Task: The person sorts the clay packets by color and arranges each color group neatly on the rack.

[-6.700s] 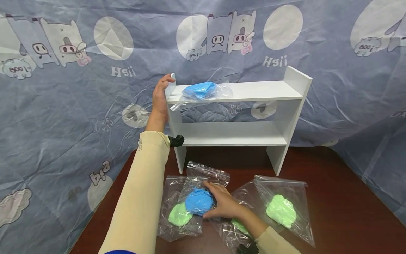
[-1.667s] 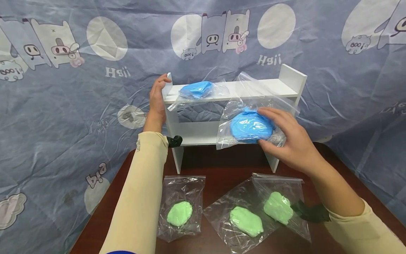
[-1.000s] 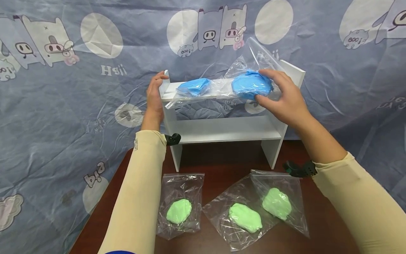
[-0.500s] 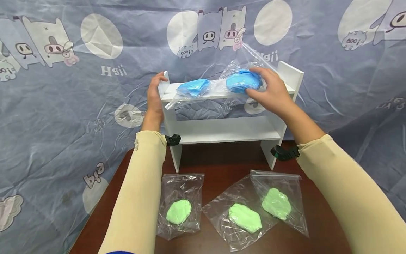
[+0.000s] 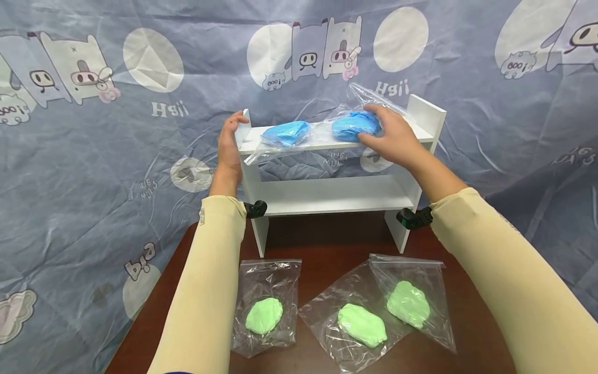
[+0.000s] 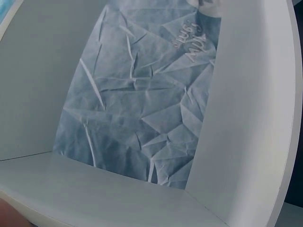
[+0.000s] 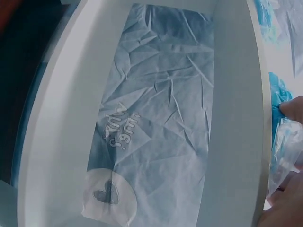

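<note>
My left hand (image 5: 230, 143) grips the upper left side panel of a white two-tier shelf (image 5: 336, 195), fingertips over its top edge. On the top board, right of its middle, my right hand (image 5: 392, 134) holds a clear zip bag of blue clay (image 5: 348, 128) between thumb and fingers. The same blue clay (image 7: 279, 92) and part of the right hand (image 7: 291, 198) show at the right edge of the right wrist view. Another bagged lump of blue clay (image 5: 286, 133) lies at the left end of that board, its clear bag overhanging the front.
Three clear zip bags with green clay lie on the dark red table (image 5: 322, 270) before the shelf: one at left (image 5: 264, 316), one in the middle (image 5: 362, 325), one at right (image 5: 408, 304). The right two overlap. A printed cloth (image 5: 93, 156) hangs behind.
The right hand took the bagged blue clay from the table, raised it to the top board, then shifted it slightly left and down onto it. The left hand kept its hold.
</note>
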`<state>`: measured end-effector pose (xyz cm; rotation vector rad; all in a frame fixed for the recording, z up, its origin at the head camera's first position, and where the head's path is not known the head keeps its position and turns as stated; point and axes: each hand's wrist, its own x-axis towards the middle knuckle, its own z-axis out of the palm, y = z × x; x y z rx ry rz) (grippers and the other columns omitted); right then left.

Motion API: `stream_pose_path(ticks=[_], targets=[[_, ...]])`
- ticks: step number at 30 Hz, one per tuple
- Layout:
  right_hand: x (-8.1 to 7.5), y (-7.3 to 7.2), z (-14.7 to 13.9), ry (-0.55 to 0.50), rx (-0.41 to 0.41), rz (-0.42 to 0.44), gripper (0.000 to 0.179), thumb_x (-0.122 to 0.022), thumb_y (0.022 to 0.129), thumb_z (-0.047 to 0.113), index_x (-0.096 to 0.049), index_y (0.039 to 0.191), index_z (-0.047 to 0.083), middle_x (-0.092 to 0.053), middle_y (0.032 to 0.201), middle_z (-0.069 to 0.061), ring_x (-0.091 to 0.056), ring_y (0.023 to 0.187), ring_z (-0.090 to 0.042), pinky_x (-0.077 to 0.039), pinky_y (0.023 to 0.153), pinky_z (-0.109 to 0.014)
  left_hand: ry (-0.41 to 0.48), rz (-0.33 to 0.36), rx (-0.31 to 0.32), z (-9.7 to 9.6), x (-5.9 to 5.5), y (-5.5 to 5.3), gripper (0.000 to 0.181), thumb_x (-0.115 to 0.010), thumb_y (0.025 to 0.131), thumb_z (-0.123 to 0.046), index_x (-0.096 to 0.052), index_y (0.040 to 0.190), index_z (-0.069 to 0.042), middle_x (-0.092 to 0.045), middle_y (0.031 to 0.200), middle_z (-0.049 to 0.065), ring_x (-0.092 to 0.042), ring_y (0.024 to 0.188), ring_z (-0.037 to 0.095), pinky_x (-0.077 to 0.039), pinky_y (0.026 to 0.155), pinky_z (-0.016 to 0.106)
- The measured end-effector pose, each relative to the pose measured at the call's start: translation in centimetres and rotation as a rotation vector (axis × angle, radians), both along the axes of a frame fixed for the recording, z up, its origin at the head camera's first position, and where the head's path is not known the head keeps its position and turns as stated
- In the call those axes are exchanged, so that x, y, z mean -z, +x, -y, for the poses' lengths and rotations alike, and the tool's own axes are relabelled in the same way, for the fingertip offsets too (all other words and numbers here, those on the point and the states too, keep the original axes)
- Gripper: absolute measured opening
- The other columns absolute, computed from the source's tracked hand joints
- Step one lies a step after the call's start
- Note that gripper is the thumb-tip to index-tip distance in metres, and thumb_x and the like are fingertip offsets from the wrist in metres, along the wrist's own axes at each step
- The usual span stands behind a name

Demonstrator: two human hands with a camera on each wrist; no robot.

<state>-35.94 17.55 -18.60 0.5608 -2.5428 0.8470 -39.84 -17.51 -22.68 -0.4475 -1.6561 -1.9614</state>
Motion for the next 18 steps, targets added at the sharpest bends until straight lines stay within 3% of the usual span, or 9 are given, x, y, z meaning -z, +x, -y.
stream_pose_path(ticks=[9, 18], targets=[[-0.82, -0.46, 0.31, 0.118, 0.039, 0.129, 0.081, -0.052, 0.099, 0.042, -0.012, 0.159, 0.005, -0.027, 0.163, -0.022, -0.030, 0.148, -0.044, -0.024, 0.119, -0.058, -0.074, 0.006, -0.063, 0.13, -0.26, 0.39, 0.024, -0.036, 0.095, -0.029, -0.060, 0.093, -0.029, -0.047, 0.154, -0.001, -0.032, 0.147, 0.010, -0.018, 0.122, 0.032], [-0.53, -0.40, 0.65, 0.196, 0.125, 0.151, 0.089, -0.049, 0.099, 0.050, -0.005, 0.159, 0.000, -0.025, 0.163, -0.026, -0.029, 0.146, -0.049, -0.021, 0.117, -0.064, -0.068, 0.002, -0.053, 0.10, 0.14, 0.43, 0.023, -0.037, 0.095, -0.029, -0.060, 0.094, -0.027, -0.046, 0.155, 0.001, -0.032, 0.147, 0.012, -0.021, 0.121, 0.033]])
